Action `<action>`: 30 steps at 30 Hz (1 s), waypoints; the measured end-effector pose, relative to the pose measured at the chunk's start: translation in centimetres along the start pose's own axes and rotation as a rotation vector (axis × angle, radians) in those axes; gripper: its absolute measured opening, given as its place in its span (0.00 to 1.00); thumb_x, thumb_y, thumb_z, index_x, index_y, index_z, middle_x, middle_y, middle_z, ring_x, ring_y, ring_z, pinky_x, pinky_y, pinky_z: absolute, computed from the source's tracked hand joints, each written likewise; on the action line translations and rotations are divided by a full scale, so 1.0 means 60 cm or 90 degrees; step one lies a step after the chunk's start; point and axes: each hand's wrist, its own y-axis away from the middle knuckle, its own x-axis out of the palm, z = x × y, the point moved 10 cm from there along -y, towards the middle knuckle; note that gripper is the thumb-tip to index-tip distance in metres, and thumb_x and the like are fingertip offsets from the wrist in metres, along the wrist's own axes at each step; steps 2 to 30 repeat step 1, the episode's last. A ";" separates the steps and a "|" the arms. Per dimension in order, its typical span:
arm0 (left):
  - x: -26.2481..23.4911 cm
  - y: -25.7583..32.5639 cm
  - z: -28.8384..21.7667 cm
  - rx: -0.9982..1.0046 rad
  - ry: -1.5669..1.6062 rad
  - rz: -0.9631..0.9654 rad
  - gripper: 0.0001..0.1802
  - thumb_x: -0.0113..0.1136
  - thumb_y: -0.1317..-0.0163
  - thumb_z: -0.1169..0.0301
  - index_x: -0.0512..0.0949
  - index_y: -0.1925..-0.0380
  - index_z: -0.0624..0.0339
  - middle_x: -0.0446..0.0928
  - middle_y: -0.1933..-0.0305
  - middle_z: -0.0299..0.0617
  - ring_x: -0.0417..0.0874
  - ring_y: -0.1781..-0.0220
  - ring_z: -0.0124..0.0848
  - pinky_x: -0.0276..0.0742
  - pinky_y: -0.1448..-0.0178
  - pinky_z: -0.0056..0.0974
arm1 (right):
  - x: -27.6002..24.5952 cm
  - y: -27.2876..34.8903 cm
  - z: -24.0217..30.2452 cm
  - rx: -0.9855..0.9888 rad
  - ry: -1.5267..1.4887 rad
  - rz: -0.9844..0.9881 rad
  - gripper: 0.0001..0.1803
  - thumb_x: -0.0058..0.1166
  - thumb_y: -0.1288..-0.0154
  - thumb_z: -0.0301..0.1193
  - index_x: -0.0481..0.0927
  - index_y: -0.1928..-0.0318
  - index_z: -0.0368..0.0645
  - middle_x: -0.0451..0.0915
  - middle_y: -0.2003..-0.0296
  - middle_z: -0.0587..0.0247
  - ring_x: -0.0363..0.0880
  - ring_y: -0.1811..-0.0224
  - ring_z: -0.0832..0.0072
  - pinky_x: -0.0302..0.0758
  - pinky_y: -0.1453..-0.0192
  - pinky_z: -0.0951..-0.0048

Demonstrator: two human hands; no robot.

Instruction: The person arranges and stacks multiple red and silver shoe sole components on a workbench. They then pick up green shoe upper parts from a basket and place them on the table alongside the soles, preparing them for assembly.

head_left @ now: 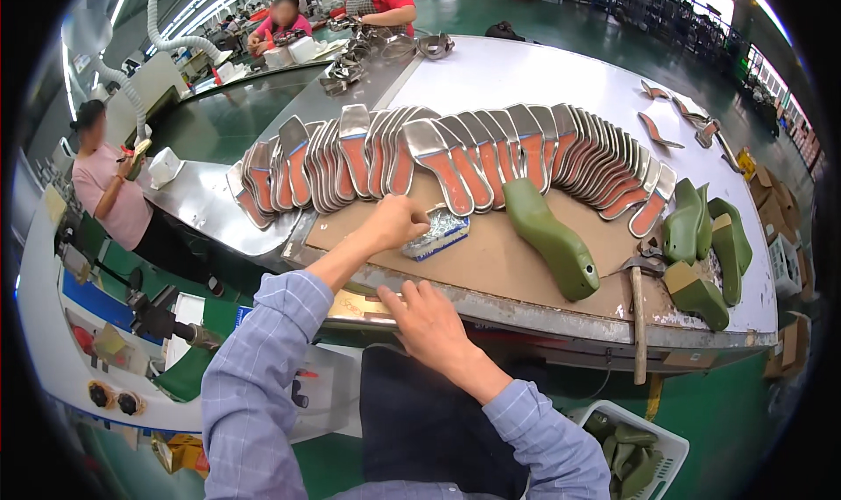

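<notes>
My left hand [399, 223] is over the left end of a small white and blue open box [436, 237], its fingers drawn together. Whatever they pinch, if anything, is hidden. The box holds small pale bits too fine to make out. My right hand [431, 325] lies with fingers apart at the bench's front edge, by the right end of a flat brass-coloured piece [357, 305]. To the right of the box lies a green shoe last [552, 241]. Behind, a long curved row of metal-edged orange and grey insoles [447, 154] stands packed together.
A hammer [639, 325] hangs its wooden handle over the front edge, beside several green lasts [688, 224]. Below, a white basket [670, 452] holds more lasts. At left are a machine [114, 360] and a person in pink [114, 189]. Two people work beyond the bench.
</notes>
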 end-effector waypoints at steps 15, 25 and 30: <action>-0.008 0.001 0.001 -0.006 0.007 -0.004 0.14 0.73 0.45 0.64 0.89 0.63 0.61 0.88 0.65 0.51 0.91 0.62 0.39 0.84 0.52 0.41 | 0.003 -0.002 0.000 0.003 0.011 0.008 0.36 0.60 0.45 0.23 0.70 0.32 0.44 0.74 0.54 0.54 0.75 0.51 0.58 0.76 0.48 0.60; -0.008 0.001 0.001 -0.006 0.007 -0.004 0.14 0.73 0.45 0.64 0.89 0.63 0.61 0.88 0.65 0.51 0.91 0.62 0.39 0.84 0.52 0.41 | 0.003 -0.002 0.000 0.003 0.011 0.008 0.36 0.60 0.45 0.23 0.70 0.32 0.44 0.74 0.54 0.54 0.75 0.51 0.58 0.76 0.48 0.60; -0.008 0.001 0.001 -0.006 0.007 -0.004 0.14 0.73 0.45 0.64 0.89 0.63 0.61 0.88 0.65 0.51 0.91 0.62 0.39 0.84 0.52 0.41 | 0.003 -0.002 0.000 0.003 0.011 0.008 0.36 0.60 0.45 0.23 0.70 0.32 0.44 0.74 0.54 0.54 0.75 0.51 0.58 0.76 0.48 0.60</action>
